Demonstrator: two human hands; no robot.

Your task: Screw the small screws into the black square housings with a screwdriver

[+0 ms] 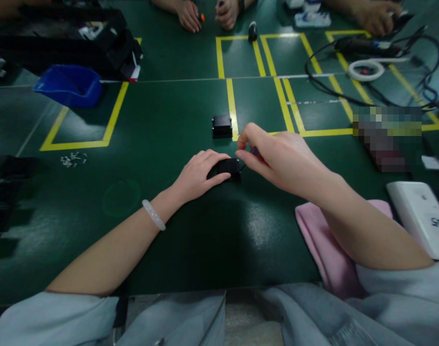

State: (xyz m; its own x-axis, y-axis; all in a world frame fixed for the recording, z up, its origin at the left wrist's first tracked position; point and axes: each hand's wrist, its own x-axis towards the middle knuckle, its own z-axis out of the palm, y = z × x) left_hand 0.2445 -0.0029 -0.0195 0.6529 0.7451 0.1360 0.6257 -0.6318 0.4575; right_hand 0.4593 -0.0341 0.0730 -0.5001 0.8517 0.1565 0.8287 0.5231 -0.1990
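Observation:
My left hand (pixel 196 174) lies on the green tabletop, with thumb and fingers closed around a small black box (pixel 228 166). On the box's right side, my right hand (pixel 277 153) pinches a small screwdriver with a dark purple handle (pixel 254 151). Its thin shaft points down-left to the right edge of the box; the exact contact of the tip is too small to make out. Just beyond my hands sits a second black box (pixel 222 126) with small metal tabs at its sides. Several small screws (pixel 73 159) lie loose to the left.
A blue bin (pixel 70 86) stands before black trays (pixel 71 41) at the far left. Near my right forearm are a pink cloth (pixel 311 226) and a white device (pixel 419 216). Cables and a white ring (pixel 356 72) lie far right. Other people's hands (pixel 226 13) rest opposite.

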